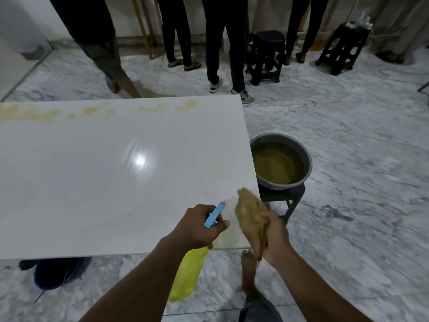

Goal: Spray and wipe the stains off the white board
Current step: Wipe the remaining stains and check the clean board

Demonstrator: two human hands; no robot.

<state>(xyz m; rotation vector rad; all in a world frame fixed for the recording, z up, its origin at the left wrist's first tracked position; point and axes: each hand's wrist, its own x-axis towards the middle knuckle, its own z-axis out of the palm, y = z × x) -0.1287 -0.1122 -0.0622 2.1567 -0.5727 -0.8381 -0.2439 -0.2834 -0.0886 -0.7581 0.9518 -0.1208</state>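
The white board lies flat in front of me, filling the left and middle of the head view. Yellow-brown stains run along its far edge. My left hand grips a spray bottle with a yellow body and a blue nozzle, held over the board's near right corner, nozzle pointing away. My right hand holds a brownish stained cloth just above the board's right edge, blurred.
A grey metal basin of murky yellow water sits on a dark stool right of the board. A blue bucket stands under the near edge. Several people stand beyond the board, with two black stools near them. My bare foot is on the marble floor.
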